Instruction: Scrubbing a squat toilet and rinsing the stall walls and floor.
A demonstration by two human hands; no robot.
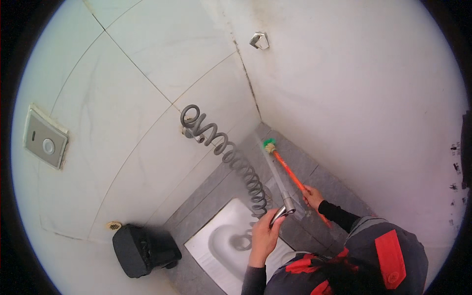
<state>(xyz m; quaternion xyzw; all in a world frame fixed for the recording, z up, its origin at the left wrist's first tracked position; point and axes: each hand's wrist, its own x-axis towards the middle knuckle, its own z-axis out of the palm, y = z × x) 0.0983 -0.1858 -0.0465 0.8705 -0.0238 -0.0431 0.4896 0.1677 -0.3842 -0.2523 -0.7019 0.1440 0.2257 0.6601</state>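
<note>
Scrubbing the grey floor (314,177) by the corner right of centre goes best if the squat pan (221,246) below stays clear, the coiled hose (236,162) slack, the right hand (312,196) gripping the orange brush (287,169), the left hand (264,235) clasping the sprayer (284,210).

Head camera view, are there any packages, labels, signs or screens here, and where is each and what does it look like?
No packages, signs or screens show.
Flush plate: on the tiled wall at far left, a grey rectangle with a round button.
Dark marks: on the white wall at far right, small black specks, too small to tell what they are.
</note>
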